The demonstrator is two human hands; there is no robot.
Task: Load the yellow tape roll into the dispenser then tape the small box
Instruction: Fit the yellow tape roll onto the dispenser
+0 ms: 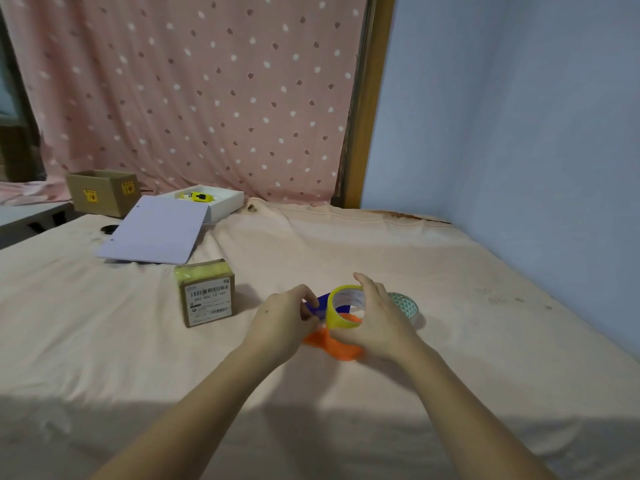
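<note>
My right hand (379, 317) grips the yellow tape roll (335, 311), held upright on edge just above the bed. Beneath and behind it lies the tape dispenser (332, 344), with an orange handle and a blue front part. My left hand (285, 318) pinches at the blue part or the tape's edge beside the roll; which one I cannot tell. The small brown box (207, 292), with a barcode label on its front and yellow tape on top, stands to the left of my hands, untouched.
A green-patterned tape roll (407, 304) lies just behind my right hand. Further back are a white sheet (156, 232), an open white box (225, 202) holding a yellow object, and an open cardboard box (104, 192). A blue wall borders the bed on the right.
</note>
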